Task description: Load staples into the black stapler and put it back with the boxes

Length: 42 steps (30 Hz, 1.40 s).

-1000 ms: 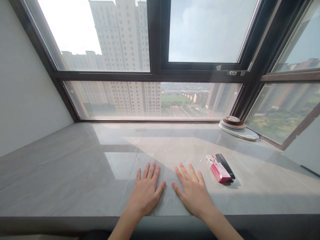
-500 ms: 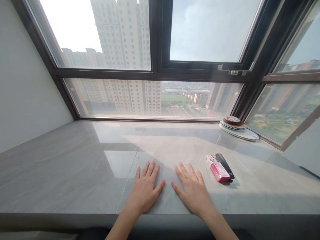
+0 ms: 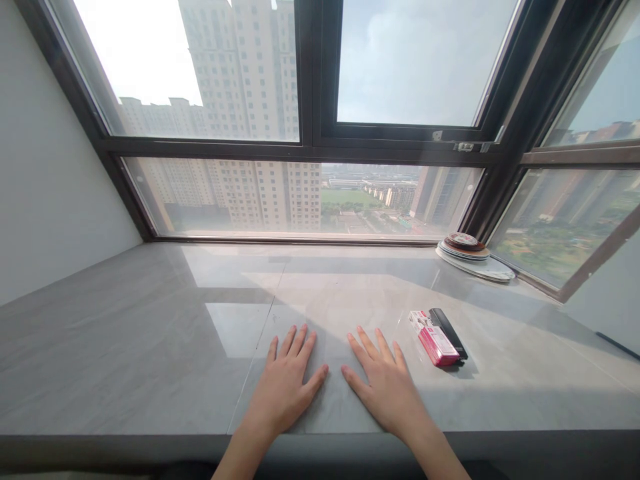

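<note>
My left hand (image 3: 286, 387) lies palm down on the grey marbled window sill (image 3: 150, 373), fingers spread and holding nothing. To its right, my right hand (image 3: 384, 383) rests the same way, flat with fingers apart. A short gap separates the two thumbs. Nearest to my right hand is a pink and white box (image 3: 434, 339), lying a little to the right of its fingers without contact. Against the box's right side lies a long black object that looks like a stapler (image 3: 449, 331). Neither hand touches these things.
A stack of several plates (image 3: 473, 257) sits in the far right corner by the glass. Dark window frames (image 3: 300, 150) border the sill at the back and right. A white wall (image 3: 60, 187) stands at the left. A dark strip (image 3: 617, 345) shows at the right edge.
The view has shifted very slightly. Both hands, the box and the black object keep their places on the sill.
</note>
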Tool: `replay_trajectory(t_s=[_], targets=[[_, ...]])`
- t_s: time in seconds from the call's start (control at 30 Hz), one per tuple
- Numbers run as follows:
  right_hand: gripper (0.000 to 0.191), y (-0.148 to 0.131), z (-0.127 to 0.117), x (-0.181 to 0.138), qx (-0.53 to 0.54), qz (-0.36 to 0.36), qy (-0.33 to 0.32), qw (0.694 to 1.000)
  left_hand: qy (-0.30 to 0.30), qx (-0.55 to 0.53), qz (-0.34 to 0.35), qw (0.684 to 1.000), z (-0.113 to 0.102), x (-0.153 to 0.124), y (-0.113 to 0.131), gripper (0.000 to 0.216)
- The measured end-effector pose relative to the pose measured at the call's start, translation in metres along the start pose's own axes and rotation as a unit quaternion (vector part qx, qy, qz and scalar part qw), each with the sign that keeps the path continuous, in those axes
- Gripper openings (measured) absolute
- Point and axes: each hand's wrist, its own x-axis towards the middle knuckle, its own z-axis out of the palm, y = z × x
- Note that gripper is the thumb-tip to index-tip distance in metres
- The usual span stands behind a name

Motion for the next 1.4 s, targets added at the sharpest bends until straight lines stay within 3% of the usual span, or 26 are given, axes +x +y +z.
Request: replay_trajectory(t_s=[0.9, 1.0, 1.1, 1.2, 1.27, 1.33, 1.4], targets=[[0.066, -0.001, -0.002, 0.002, 0.018, 0.012, -0.018, 1.000, 0.003, -0.011, -0.004, 1.000, -0.003, 0.001, 0.001, 0.064], [0.065, -0.003, -0.002, 0.001, 0.052, 0.009, -0.011, 0.999, 0.004, -0.013, -0.007, 1.000, -0.003, 0.002, 0.000, 0.058], [0.064, -0.001, -0.019, -0.002, 0.181, -0.008, -0.012, 0.983, 0.007, -0.011, -0.006, 1.000, -0.002, 0.002, -0.001, 0.056], [0.060, 0.024, -0.055, -0.002, 0.305, 0.010, 0.070, 0.950, 0.007, -0.012, -0.008, 1.000, -0.001, 0.002, -0.002, 0.055], [0.056, 0.059, -0.080, 0.002, 0.304, 0.057, 0.190, 0.932, 0.006, -0.016, -0.009, 1.000, -0.001, 0.002, -0.002, 0.055], [0.056, 0.105, -0.097, 0.009, 0.282, 0.111, 0.262, 0.916, 0.003, -0.020, -0.013, 1.000, -0.001, 0.002, -0.001, 0.054], [0.062, 0.148, -0.102, 0.014, 0.262, 0.197, 0.254, 0.910, 0.000, -0.022, -0.017, 1.000, -0.001, 0.003, -0.001, 0.054]])
